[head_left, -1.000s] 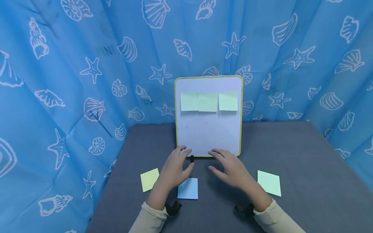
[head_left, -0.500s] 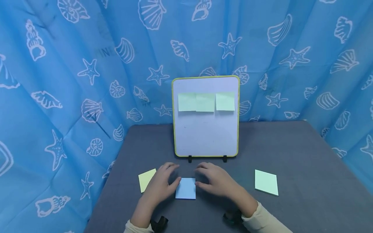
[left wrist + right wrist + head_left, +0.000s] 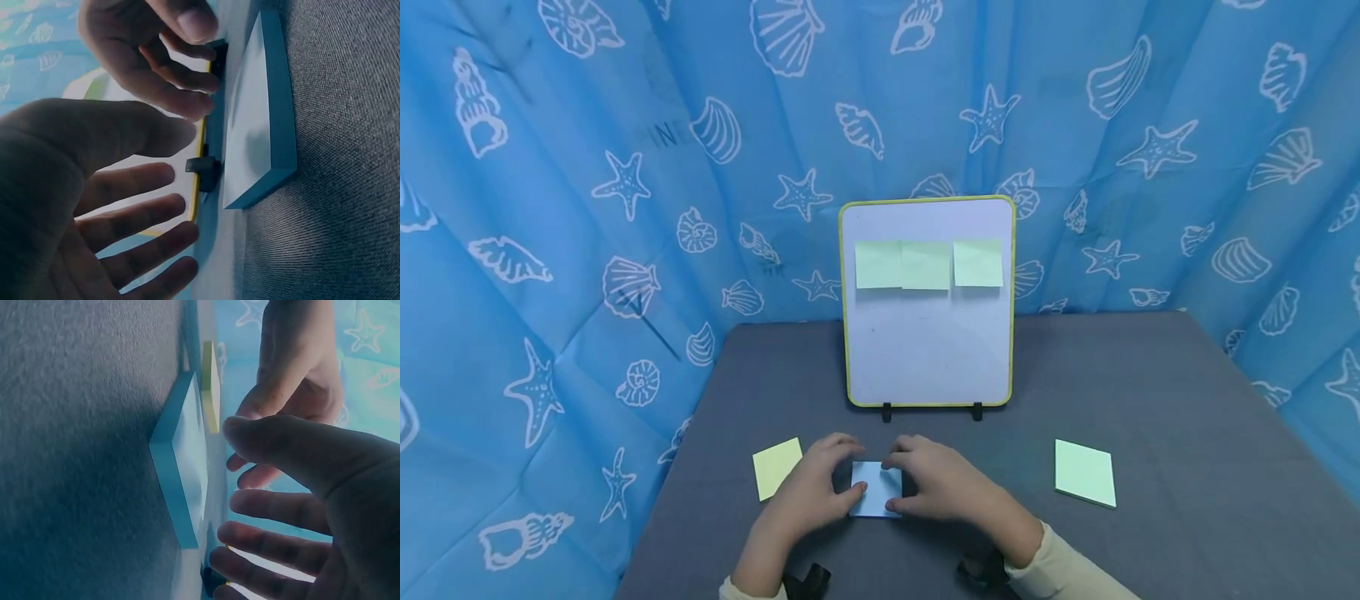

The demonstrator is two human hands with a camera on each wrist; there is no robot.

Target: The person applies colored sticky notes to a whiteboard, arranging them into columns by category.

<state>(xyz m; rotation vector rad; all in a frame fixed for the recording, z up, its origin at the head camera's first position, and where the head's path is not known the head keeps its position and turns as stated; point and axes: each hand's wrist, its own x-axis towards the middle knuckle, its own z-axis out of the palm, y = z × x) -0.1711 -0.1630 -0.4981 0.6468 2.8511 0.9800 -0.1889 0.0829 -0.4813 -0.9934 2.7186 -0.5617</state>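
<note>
i see the left hand (image 3: 814, 487) and right hand (image 3: 942, 481) now drawn in lower over the blue pad (image 3: 876, 481), near side of the whiteboard (image 3: 928, 354), fingers apart, gripping nothing, so the pad is within easy reach.

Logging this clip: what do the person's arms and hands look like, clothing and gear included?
Both the left hand and right hand are gloveless. A pale cream left sleeve and matching right sleeve show. Near the wrists are a black left wrist piece and black right wrist piece; no markings are legible.
</note>
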